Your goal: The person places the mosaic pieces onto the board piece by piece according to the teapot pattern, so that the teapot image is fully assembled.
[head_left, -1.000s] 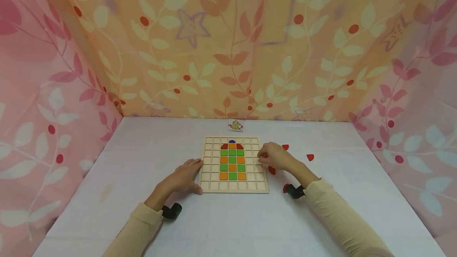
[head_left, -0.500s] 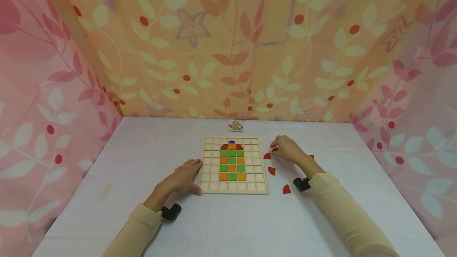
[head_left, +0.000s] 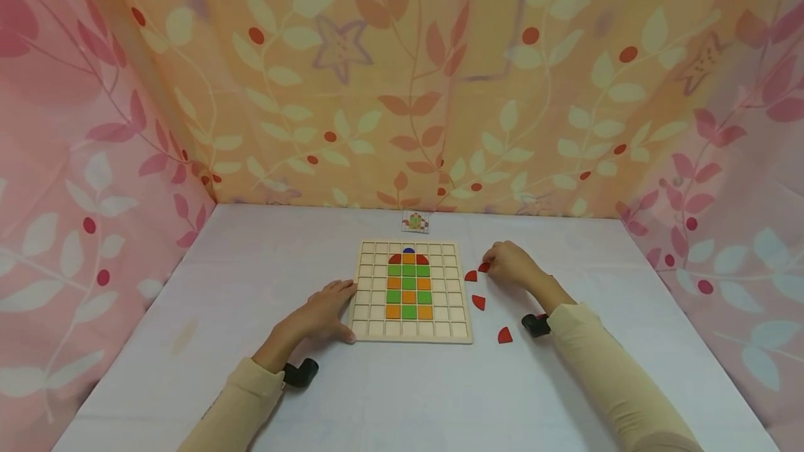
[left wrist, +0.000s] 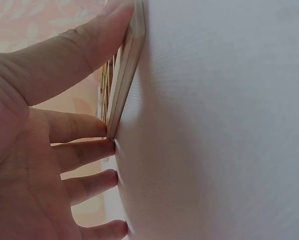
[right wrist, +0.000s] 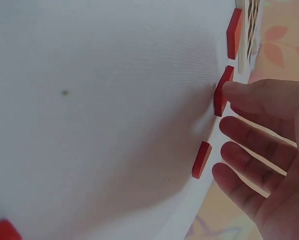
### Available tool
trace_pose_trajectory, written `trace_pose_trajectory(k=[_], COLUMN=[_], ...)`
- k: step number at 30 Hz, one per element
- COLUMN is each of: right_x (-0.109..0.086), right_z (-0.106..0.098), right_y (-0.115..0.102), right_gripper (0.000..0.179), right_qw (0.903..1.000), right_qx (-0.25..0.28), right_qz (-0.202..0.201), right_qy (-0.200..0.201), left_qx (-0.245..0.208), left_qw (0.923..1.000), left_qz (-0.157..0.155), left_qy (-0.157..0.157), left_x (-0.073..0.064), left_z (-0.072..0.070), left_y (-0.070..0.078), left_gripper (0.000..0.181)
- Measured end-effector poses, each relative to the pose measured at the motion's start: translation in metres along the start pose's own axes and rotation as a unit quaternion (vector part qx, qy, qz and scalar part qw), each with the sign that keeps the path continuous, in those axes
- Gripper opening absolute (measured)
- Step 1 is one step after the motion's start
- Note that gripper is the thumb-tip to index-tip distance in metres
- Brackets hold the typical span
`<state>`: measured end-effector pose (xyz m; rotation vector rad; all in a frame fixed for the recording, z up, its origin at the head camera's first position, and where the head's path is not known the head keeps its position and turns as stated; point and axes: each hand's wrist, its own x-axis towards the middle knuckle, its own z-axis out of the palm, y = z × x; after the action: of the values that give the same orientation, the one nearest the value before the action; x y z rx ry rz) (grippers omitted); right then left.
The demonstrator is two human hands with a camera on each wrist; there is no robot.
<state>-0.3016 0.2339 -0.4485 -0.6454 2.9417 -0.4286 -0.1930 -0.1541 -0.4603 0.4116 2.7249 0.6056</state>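
Touching board (head_left: pixel 378 297) and red piece (head_left: pixel 484 268)

The left hand's (head_left: pixel 319 311) spread fingers touched the board's edge. The red piece lay under the right hand's (head_left: pixel 514 264) thumb; whether pinched, I couldn't tell. A careless push might have jarred its left neighbour (head_left: pixel 471 276). Around that thumb lay at least four loose reds (head_left: pixel 479 303); the board bore seven green squares (head_left: pixel 409 283), six orange squares (head_left: pixel 409 296), two red wedges (head_left: pixel 422 259), one blue piece (head_left: pixel 409 251).

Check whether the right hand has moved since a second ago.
Yes, rightward, judged against the wooden board: the right hand reached over its right edge then, and now sits beyond that edge, touching a red piece.
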Motion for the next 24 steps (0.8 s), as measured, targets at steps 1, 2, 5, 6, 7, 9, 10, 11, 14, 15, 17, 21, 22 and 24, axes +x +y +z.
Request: trace_pose_trajectory(k=[1,2,5,6,7,9,10,11,14,15,17,21,22,24], right_x=[0.0010,0.0016,0.0024,0.0023,0.0021,0.0013,0.0000,-0.0011,-0.0028,-0.0026,-0.0020,-0.0001,0.0002,0.0008], right_z=[0.0000,0.0002,0.0014,0.0020,0.0026,0.0032,0.0044,0.0052,0.0058,0.0056,0.0048,0.0032,0.0032,0.0037], right_y=[0.0001,0.0003,0.0008,0.0010,0.0012,0.0012,0.0013,0.0013,0.0000,-0.0007,-0.0015,-0.0019,-0.0018,-0.0023], right_gripper=[0.019,0.018,0.016,0.016,0.016,0.015,0.014,0.014,0.014,0.014,0.015,0.015,0.014,0.014], right_qw=[1.0000,1.0000,0.9999,0.9999,0.9998,0.9998,0.9998,0.9998,0.9997,0.9997,0.9997,0.9999,0.9999,0.9998], right_qx=[-0.001,-0.001,-0.005,-0.007,-0.008,-0.010,-0.010,-0.009,-0.004,-0.002,0.000,-0.006,-0.007,-0.006], right_qz=[0.000,0.002,0.009,0.011,0.012,0.015,0.015,0.016,0.022,0.022,0.022,0.014,0.014,0.015], right_qy=[-0.001,-0.001,-0.006,-0.008,-0.010,-0.009,-0.010,-0.010,-0.009,-0.009,-0.008,-0.005,-0.005,-0.008], left_qx=[-0.001,-0.001,-0.009,-0.010,-0.013,-0.014,-0.014,-0.013,-0.010,-0.008,-0.006,-0.002,-0.003,0.000], left_qw=[1.0000,1.0000,1.0000,0.9999,0.9999,0.9999,0.9999,0.9999,0.9999,0.9999,1.0000,1.0000,1.0000,1.0000], left_qz=[0.000,0.001,0.000,0.000,0.000,-0.001,0.001,0.002,0.005,0.006,0.005,0.001,-0.001,-0.003], left_qy=[0.001,0.003,0.004,0.005,0.004,0.003,0.002,0.002,0.002,0.002,0.002,0.001,0.000,-0.001], left_x=[0.0001,0.0001,-0.0001,-0.0003,-0.0006,-0.0010,-0.0015,-0.0020,-0.0026,-0.0026,-0.0022,-0.0013,-0.0013,-0.0014], left_z=[-0.0005,-0.0011,-0.0014,-0.0009,-0.0007,0.0004,0.0018,0.0031,0.0046,0.0045,0.0037,0.0008,0.0003,-0.0004], left_y=[0.0000,0.0000,0.0001,-0.0001,-0.0001,-0.0001,-0.0004,-0.0005,-0.0002,0.0000,0.0004,0.0012,0.0014,0.0012], left_gripper=[0.099,0.099,0.099,0.099,0.099,0.099,0.099,0.099,0.099,0.099,0.099,0.099,0.099,0.099])
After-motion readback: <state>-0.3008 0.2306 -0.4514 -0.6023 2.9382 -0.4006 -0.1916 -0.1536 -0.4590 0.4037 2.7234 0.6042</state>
